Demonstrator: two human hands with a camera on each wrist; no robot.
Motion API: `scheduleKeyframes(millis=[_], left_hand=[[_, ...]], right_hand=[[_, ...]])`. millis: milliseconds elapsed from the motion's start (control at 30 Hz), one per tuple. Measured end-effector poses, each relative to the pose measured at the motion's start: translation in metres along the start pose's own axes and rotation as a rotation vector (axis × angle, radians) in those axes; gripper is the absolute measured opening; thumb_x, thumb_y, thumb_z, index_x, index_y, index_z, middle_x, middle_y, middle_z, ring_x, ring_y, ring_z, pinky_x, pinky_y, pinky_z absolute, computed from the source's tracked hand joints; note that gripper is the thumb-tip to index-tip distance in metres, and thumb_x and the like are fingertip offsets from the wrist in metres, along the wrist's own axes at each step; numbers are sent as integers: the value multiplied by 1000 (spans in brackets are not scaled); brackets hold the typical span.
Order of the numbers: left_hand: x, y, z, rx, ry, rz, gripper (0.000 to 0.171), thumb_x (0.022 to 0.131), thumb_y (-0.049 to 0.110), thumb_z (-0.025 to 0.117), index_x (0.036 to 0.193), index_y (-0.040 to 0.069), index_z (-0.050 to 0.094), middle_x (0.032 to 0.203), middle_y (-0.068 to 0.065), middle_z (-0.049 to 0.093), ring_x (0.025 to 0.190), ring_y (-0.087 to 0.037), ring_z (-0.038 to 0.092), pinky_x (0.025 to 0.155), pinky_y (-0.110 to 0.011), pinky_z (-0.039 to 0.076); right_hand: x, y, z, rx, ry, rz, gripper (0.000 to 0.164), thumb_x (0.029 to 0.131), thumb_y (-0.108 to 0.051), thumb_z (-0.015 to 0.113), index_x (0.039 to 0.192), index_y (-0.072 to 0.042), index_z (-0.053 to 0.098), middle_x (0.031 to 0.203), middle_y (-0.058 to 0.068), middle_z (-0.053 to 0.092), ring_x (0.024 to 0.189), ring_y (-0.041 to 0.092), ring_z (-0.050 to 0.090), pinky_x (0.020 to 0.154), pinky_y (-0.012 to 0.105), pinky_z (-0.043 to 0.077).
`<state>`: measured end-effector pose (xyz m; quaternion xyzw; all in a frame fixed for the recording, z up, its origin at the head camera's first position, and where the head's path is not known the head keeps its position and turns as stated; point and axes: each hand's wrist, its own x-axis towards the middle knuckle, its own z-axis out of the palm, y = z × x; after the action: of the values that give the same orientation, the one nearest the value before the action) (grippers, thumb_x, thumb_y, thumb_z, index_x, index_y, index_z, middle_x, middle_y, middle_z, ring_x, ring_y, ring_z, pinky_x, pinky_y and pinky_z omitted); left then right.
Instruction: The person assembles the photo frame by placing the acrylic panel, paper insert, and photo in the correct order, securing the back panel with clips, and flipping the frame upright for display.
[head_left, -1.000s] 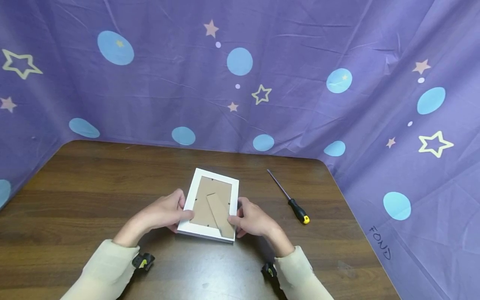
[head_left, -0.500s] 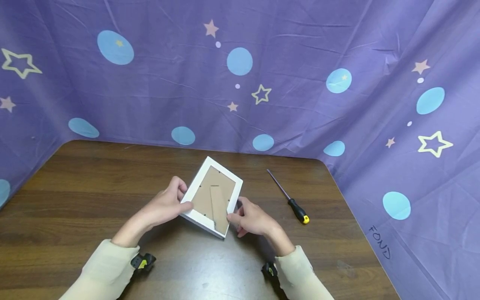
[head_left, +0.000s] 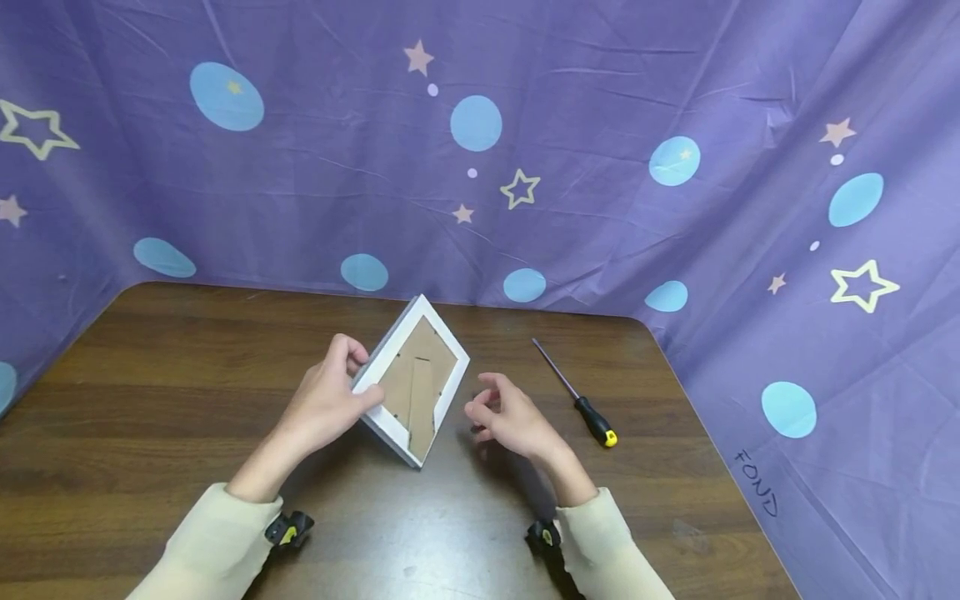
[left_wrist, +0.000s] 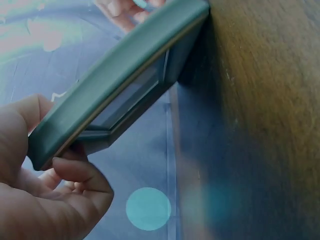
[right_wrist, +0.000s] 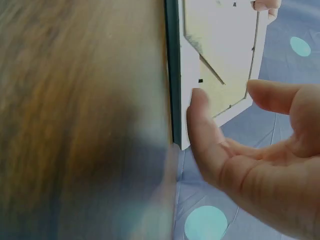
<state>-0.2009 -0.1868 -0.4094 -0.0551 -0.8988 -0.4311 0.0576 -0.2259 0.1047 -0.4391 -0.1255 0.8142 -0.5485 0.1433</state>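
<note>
A picture frame [head_left: 450, 333] with a white back border and a brown backing board stands tilted on its lower corner, its back turned toward me. My left hand [head_left: 327, 402] pinches its left corner, thumb on the back border and fingers curled round the front. In the left wrist view the frame's dark moulding [left_wrist: 105, 75] and part of its glazed front show. The backing carries a stand leg [head_left: 422, 404] and several small black tabs. My right hand [head_left: 517, 421] is apart from the frame on its right side, fingers loosely bent, holding nothing.
A screwdriver [head_left: 596, 422] with a black and yellow handle lies on the wooden table [head_left: 187, 375], to the right of my right hand. A purple curtain [head_left: 585, 242] with stars and dots hangs behind the table and along its sides.
My left hand has tipped the picture frame up from lying nearly flat onto its corner, turning it clockwise. My right hand has let go of its right edge and moved slightly away.
</note>
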Motion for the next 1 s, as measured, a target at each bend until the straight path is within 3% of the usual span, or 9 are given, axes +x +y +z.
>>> scheduleKeyframes(millis=[133, 300, 433, 733, 1000], left_hand=[[-1, 4, -1, 15, 70, 22, 49, 82, 13, 76, 121, 9, 46, 104, -12, 65, 88, -28, 64, 72, -34, 51], [-4, 11, 0, 8, 130, 48, 49, 80, 10, 76, 120, 10, 48, 104, -12, 65, 87, -28, 63, 72, -36, 52], [-6, 15, 3, 16, 173, 104, 46, 78, 7, 74, 118, 9, 52, 102, -12, 67, 84, -27, 63, 71, -36, 52], [-11, 25, 16, 39, 211, 249, 44, 75, 3, 76, 114, 9, 54, 103, -10, 67, 84, -26, 62, 70, -38, 55], [-16, 31, 26, 52, 207, 255, 49, 75, 6, 81, 116, 11, 54, 99, -6, 65, 83, -23, 62, 70, -36, 55]], right_hand=[[2, -6, 2, 111, 35, -23, 61, 103, -9, 66, 156, 4, 38, 127, 23, 57, 110, 46, 68, 83, 40, 68], [4, -13, 3, 237, 98, -19, 60, 102, -6, 65, 156, 1, 39, 130, 24, 55, 112, 44, 65, 86, 41, 67], [5, -17, 3, 328, 135, -14, 61, 103, -6, 64, 157, 1, 36, 129, 22, 57, 116, 42, 63, 88, 42, 67], [3, -22, -2, 468, 182, -16, 63, 104, -7, 62, 159, 2, 32, 128, 17, 55, 106, 27, 67, 88, 39, 67], [2, -25, -4, 515, 173, -16, 66, 104, -8, 61, 160, 0, 29, 134, 19, 51, 105, 25, 65, 89, 37, 66]])
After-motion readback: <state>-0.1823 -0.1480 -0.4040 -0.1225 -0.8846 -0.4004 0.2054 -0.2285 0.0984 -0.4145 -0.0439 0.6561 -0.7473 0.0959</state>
